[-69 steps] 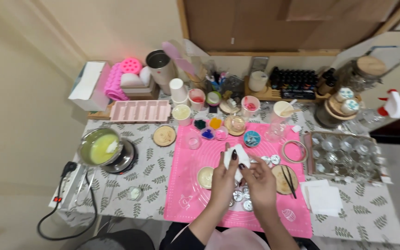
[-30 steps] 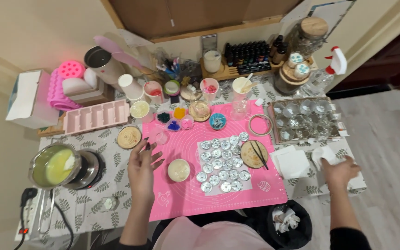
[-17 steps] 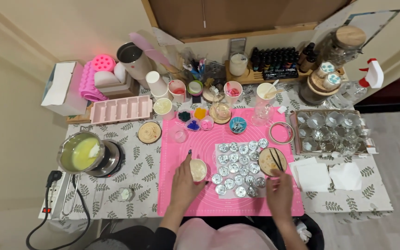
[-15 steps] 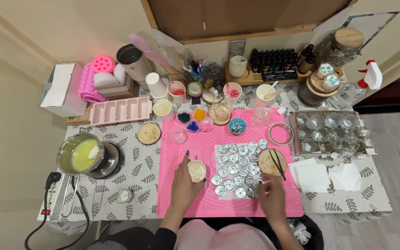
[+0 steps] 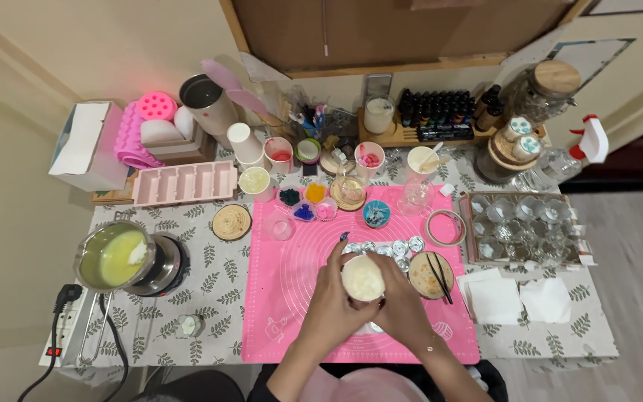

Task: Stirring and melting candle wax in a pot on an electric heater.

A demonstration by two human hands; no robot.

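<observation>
Table under a leaf-print cloth

The table (image 5: 560, 342) carries a pink silicone mat (image 5: 292, 298), a pot of yellow liquid on a small burner (image 5: 117, 257), a pink bar mould (image 5: 184, 182), a tray of glass jars (image 5: 526, 227) and white napkins (image 5: 519, 298).

Mat (image 5: 292, 298) lies at table (image 5: 210, 298) centre. On the mat, both hands, left hand (image 5: 329, 301) and right hand (image 5: 400, 305), wrap one small jar (image 5: 362, 278). Behind the jar, a row of small tins (image 5: 392, 247). Right of the jar, coaster with sticks (image 5: 431, 274); further right, napkins (image 5: 519, 298), tray of jars (image 5: 526, 227) behind them. Pot on hotplate (image 5: 117, 257) far left.
</observation>
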